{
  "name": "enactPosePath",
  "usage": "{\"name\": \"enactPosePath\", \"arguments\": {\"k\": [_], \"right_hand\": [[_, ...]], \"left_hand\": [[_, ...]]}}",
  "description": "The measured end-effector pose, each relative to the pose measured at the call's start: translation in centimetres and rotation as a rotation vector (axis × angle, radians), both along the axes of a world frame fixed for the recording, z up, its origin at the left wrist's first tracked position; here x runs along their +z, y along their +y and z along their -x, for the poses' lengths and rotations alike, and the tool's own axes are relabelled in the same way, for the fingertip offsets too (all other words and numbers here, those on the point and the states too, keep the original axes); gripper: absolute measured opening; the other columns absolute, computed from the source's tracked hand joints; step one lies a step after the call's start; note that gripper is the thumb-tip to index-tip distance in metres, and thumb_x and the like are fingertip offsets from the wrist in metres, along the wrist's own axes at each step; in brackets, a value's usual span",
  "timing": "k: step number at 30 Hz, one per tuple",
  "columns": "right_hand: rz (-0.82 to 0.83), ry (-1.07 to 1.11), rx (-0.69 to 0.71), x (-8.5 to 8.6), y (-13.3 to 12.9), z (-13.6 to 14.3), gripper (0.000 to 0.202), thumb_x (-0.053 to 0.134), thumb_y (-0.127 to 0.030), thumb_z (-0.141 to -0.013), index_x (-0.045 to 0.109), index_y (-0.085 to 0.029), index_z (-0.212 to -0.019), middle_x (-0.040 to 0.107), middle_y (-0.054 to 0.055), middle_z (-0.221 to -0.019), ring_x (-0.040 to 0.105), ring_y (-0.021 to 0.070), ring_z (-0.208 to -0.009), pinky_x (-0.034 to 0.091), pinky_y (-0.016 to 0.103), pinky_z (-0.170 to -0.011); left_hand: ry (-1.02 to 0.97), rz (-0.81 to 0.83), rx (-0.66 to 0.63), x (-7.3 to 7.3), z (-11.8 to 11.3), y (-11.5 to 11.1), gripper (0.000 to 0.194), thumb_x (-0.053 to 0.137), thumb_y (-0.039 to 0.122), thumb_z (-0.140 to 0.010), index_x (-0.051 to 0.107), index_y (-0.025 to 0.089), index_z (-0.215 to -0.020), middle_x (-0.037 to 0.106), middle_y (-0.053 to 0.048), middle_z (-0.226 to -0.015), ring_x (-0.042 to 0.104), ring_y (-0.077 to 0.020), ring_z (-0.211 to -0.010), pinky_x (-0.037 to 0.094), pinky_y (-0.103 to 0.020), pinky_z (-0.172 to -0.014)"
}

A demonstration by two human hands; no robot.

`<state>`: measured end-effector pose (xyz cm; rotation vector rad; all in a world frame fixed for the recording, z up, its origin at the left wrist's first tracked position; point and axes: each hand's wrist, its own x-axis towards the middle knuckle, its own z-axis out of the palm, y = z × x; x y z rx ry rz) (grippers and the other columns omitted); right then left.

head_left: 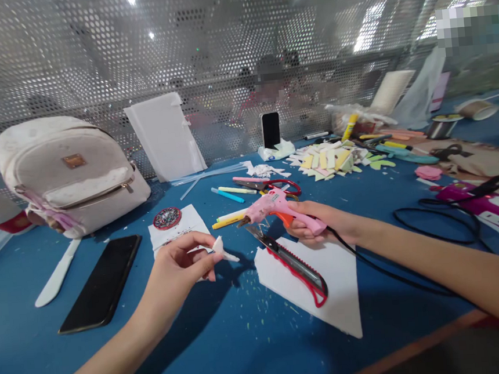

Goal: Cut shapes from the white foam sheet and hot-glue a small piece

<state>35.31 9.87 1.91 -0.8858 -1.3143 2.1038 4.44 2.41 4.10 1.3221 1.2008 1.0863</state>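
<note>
Between the thumb and fingers of my left hand (186,262) is a small white piece (223,250) with a narrow tip pointing right. My right hand (311,221) is wrapped round the handle of a pink glue gun (269,206) with an orange trigger, its nozzle pointing left toward the white piece but apart from it. Below the glue gun, a red and black utility knife (298,269) lies on a white sheet (344,295). A round dish of dark glitter (167,218) sits on a white paper behind my left hand.
A black phone (103,284), a white plastic knife (58,274) and a pale backpack (73,173) lie left. Markers (228,196), red-handled scissors (284,186) and paper scraps (328,160) are behind. The gun's black cord (383,268) runs right, near a magenta power strip (484,204).
</note>
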Motion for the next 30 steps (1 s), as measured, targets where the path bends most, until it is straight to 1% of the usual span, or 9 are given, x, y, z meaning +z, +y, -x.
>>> {"name": "enactPosePath", "arguments": {"k": [3,6,8,10,14,20,23,26,30], "right_hand": [[0.007,-0.003,-0.001,-0.01,0.02,0.0,0.054,0.065,-0.061,-0.09,0.049,-0.016,-0.065,0.045,-0.004,-0.054,0.03,0.0034,-0.04,0.031,0.013,-0.036],[0.007,-0.01,-0.002,-0.04,0.06,-0.01,0.054,0.066,-0.062,-0.089,0.049,-0.016,-0.065,0.045,-0.004,-0.054,0.031,0.0035,-0.041,0.032,0.013,-0.036],[0.004,-0.015,-0.008,-0.08,0.08,-0.02,0.054,0.067,-0.062,-0.088,0.049,-0.016,-0.065,0.046,-0.004,-0.054,0.031,0.0036,-0.041,0.033,0.013,-0.037],[-0.002,-0.008,-0.016,-0.11,0.07,-0.02,0.053,0.066,-0.06,-0.089,0.05,-0.016,-0.066,0.046,-0.004,-0.054,0.031,0.0039,-0.042,0.033,0.013,-0.037],[0.004,0.013,-0.002,-0.05,0.01,0.0,0.052,0.066,-0.059,-0.09,0.049,-0.016,-0.066,0.046,-0.004,-0.054,0.028,0.0039,-0.042,0.031,0.013,-0.036],[0.05,0.025,0.002,0.05,-0.02,-0.09,0.053,0.066,-0.059,-0.09,0.05,-0.016,-0.064,0.045,-0.003,-0.054,0.029,0.0042,-0.042,0.03,0.013,-0.035],[0.07,0.025,-0.011,0.1,-0.03,-0.03,0.053,0.068,-0.058,-0.089,0.05,-0.015,-0.063,0.046,-0.003,-0.054,0.028,0.0032,-0.041,0.03,0.013,-0.035],[0.075,0.022,-0.011,0.1,0.0,0.05,0.054,0.071,-0.059,-0.086,0.05,-0.015,-0.063,0.046,-0.004,-0.054,0.028,0.0023,-0.041,0.03,0.012,-0.035],[0.066,0.02,0.009,-0.1,0.04,0.0,0.055,0.069,-0.061,-0.087,0.049,-0.016,-0.064,0.045,-0.004,-0.054,0.03,0.003,-0.041,0.03,0.013,-0.035]], "left_hand": [[0.011,-0.014,0.009,-0.12,-0.14,0.0,0.027,0.088,0.038,-0.071,0.072,0.02,-0.082,0.063,0.001,-0.067,0.046,-0.0057,-0.044,0.035,-0.018,-0.046],[0.035,-0.021,0.013,-0.09,-0.37,-0.23,0.026,0.086,0.039,-0.073,0.071,0.019,-0.081,0.046,0.007,-0.045,0.032,-0.0033,-0.035,0.02,-0.017,-0.041],[0.053,-0.023,0.017,-0.07,-0.51,-0.37,0.026,0.085,0.04,-0.074,0.07,0.019,-0.08,0.038,0.009,-0.039,0.027,-0.003,-0.032,0.013,-0.018,-0.04],[0.067,-0.025,0.022,-0.09,-0.63,-0.42,0.026,0.085,0.04,-0.073,0.07,0.019,-0.077,0.042,0.007,-0.042,0.026,-0.003,-0.031,0.01,-0.018,-0.036],[0.086,-0.022,0.024,-0.16,-0.79,-0.38,0.025,0.087,0.04,-0.069,0.072,0.02,-0.075,0.056,0.002,-0.056,0.028,-0.0032,-0.033,0.016,-0.017,-0.029],[0.133,-0.031,0.0,-0.2,-0.71,-0.35,0.024,0.087,0.039,-0.068,0.073,0.02,-0.074,0.062,0.0,-0.063,0.031,-0.0041,-0.034,0.018,-0.017,-0.028],[0.152,-0.075,-0.003,-0.39,-0.44,-0.06,0.021,0.086,0.036,-0.07,0.074,0.02,-0.077,0.062,-0.001,-0.062,0.045,-0.0085,-0.043,0.032,-0.017,-0.038],[0.145,-0.132,-0.018,-0.5,-0.24,0.24,0.018,0.085,0.034,-0.072,0.075,0.02,-0.078,0.07,-0.004,-0.077,0.064,-0.0166,-0.069,0.049,-0.022,-0.061],[0.106,-0.141,-0.066,-0.32,-0.44,0.11,0.019,0.08,0.037,-0.078,0.071,0.02,-0.082,0.074,-0.008,-0.091,0.071,-0.023,-0.089,0.054,-0.026,-0.075]]}}
